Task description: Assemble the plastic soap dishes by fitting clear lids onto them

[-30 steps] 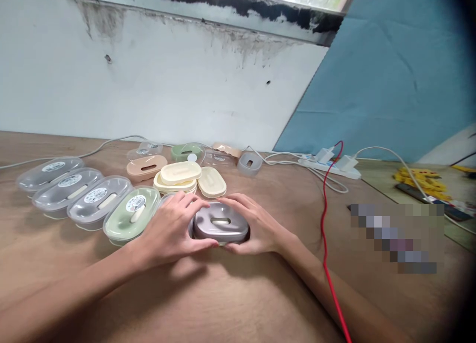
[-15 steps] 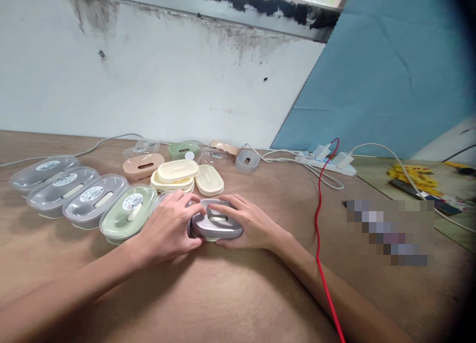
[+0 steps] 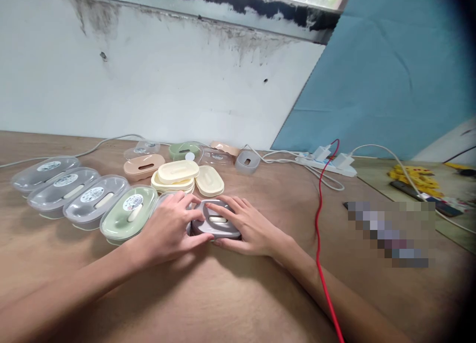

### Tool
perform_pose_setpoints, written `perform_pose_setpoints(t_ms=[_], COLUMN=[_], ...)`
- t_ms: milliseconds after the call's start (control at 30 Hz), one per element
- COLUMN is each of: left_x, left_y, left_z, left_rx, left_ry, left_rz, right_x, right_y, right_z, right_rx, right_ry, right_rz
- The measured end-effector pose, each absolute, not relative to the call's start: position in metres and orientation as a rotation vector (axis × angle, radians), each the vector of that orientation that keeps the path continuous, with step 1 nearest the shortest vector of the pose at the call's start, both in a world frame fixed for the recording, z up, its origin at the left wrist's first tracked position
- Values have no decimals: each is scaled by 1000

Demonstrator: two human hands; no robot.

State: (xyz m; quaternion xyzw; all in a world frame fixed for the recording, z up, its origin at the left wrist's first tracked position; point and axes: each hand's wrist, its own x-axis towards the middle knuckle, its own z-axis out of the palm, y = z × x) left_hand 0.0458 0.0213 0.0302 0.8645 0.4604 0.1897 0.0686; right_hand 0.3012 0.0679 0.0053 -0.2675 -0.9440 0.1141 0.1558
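Observation:
My left hand (image 3: 171, 229) and my right hand (image 3: 253, 225) close round a grey oval plastic box (image 3: 217, 226) on the table, fingers over its top and thumbs along its near side. A pale strip shows through the long slot in its top. Partly hidden behind my left hand sits another clear-covered box (image 3: 160, 200). Further left stand a green box (image 3: 128, 219) under a clear lid with a round sticker, and several grey boxes (image 3: 95, 199) covered alike. Just beyond my fingers lie cream oval plates (image 3: 178, 170), some stacked.
Behind the plates are a pink slotted part (image 3: 144, 165), a green one (image 3: 185, 149), a grey one (image 3: 247, 160) and clear lids (image 3: 146, 147). A red cable (image 3: 319, 254) crosses over my right forearm. A power strip (image 3: 327, 164) lies back right, near yellow items (image 3: 414, 178).
The grey box's top sits slightly lower and flatter. My left thumb has slid right along its near edge, and my right fingers have shifted a little over the top.

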Motion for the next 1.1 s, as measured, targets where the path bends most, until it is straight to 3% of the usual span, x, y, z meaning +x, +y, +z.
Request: perform_pose_setpoints(t_ms=[700, 900, 1100], left_x=[41, 40, 40], left_y=[25, 26, 26], left_z=[35, 34, 34], left_rx=[2694, 2737, 2740], left_ry=[1446, 1451, 1479], left_rz=[347, 254, 255], right_x=[295, 290, 251], right_y=[69, 83, 158], right_z=[3, 1, 14], right_rx=[-784, -761, -1108], right_ry=[-2666, -2395, -2233], right_rz=[402, 714, 429])
